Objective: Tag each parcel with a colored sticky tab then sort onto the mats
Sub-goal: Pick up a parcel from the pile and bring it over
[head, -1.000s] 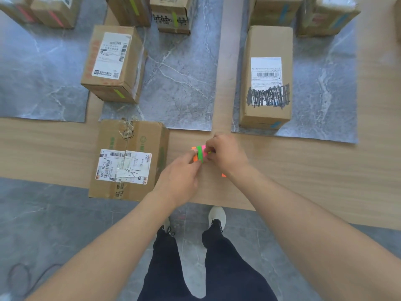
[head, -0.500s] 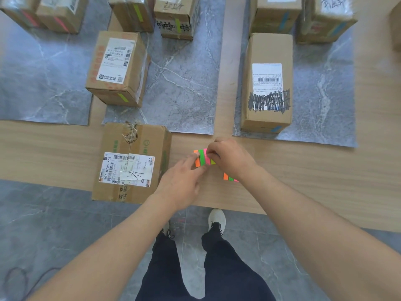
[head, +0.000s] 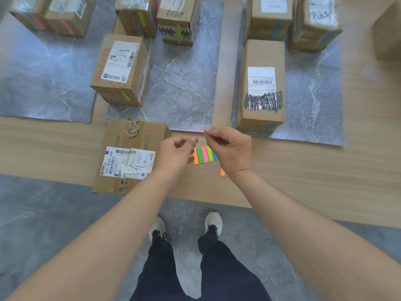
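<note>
A cardboard parcel (head: 130,155) with a white label lies on the wooden table at its front edge, off the mats. Just right of it lies a pad of sticky tabs (head: 204,155) in orange, green, pink, yellow-green and blue strips. My right hand (head: 230,148) hovers above the pad and pinches a thin pink tab (head: 198,129) between thumb and forefinger. My left hand (head: 175,153) hangs beside the parcel's right edge, fingers loosely curled, holding nothing. A second tab pad (head: 223,172) peeks from under my right wrist.
Three grey marble-look mats lie side by side: left mat (head: 43,83) with pink-tagged boxes, middle mat (head: 184,83) with green-tagged boxes (head: 121,68), right mat (head: 314,94) with blue-tagged boxes (head: 260,83). Another box (head: 388,29) sits at the far right.
Both hands were on the tab pad. The right hand has lifted away with a pink tab peeled off, and the left hand has let go of the pad and drawn back left.
</note>
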Demonstrator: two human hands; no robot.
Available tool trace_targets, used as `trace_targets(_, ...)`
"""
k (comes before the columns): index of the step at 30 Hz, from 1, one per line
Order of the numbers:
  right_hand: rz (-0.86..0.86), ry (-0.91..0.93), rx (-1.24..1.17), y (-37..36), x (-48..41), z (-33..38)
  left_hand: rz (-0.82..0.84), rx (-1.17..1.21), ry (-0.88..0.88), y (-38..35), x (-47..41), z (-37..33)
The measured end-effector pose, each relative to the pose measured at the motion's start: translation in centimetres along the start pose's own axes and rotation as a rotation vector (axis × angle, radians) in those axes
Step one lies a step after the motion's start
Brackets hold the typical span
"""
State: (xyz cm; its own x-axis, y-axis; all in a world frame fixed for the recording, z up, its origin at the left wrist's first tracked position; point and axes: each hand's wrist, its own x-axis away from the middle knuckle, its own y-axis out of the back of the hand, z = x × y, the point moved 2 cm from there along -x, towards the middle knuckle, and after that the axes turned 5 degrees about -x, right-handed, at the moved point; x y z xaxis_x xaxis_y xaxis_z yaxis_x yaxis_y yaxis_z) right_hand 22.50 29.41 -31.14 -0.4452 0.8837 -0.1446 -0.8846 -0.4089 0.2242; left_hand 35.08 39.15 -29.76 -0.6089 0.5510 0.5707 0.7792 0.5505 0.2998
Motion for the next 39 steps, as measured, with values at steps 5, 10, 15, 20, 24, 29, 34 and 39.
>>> trace_targets(5,0.017,0.19,0.056,-0.4,1.6,2.5,0.056,0.3,0.135,1.6,1.6,-2.6)
trace_targets(10,0.035,0.26,0.113,-1.2,3.7,5.0,0.074,0.327,0.084,4.0,3.8,-2.2)
trace_targets(15,0.046,0.222,0.154,-2.5,6.7,6.7,0.048,0.198,-0.052,7.2,6.2,-1.0)
trace_targets(20,0.028,0.078,0.204,-5.1,11.3,8.0,0.021,-0.136,-0.279,12.3,8.6,1.7)
trace_targets(24,0.062,0.042,0.306,-7.4,15.1,9.7,0.039,-0.164,-0.31,15.6,9.5,4.6)
trace_targets(29,0.144,-0.098,0.421,-9.3,17.5,10.7,0.049,-0.197,-0.299,17.6,9.9,7.6)
trace_targets(34,0.335,-0.144,0.567,-10.5,17.5,10.7,0.014,-0.287,-0.349,17.1,10.1,10.6)
trace_targets(39,0.539,-0.046,0.714,-11.8,16.3,9.2,-0.113,-0.36,-0.38,15.2,9.4,13.3)
